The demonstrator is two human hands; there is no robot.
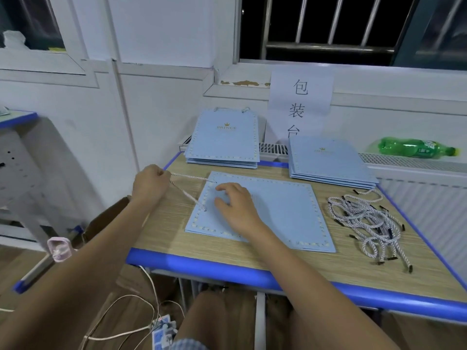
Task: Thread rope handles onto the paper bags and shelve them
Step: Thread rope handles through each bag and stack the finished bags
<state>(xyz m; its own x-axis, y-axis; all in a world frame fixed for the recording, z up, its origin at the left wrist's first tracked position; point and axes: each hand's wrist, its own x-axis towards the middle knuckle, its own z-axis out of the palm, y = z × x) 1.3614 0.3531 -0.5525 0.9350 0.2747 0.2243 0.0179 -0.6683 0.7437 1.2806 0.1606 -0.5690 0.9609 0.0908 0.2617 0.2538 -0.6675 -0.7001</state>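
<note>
Right hand (237, 208) flat, pressing bag (278, 213), long axis left-right; left hand (151, 181) pinches rope handle (188, 189) loop, bag's left edge.

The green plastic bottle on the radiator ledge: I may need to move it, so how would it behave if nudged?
The green bottle lies on its side, so it would probably roll. It looks like thin plastic, likely light and a little squashy. How full it is cannot be told, so its weight is uncertain.
</note>
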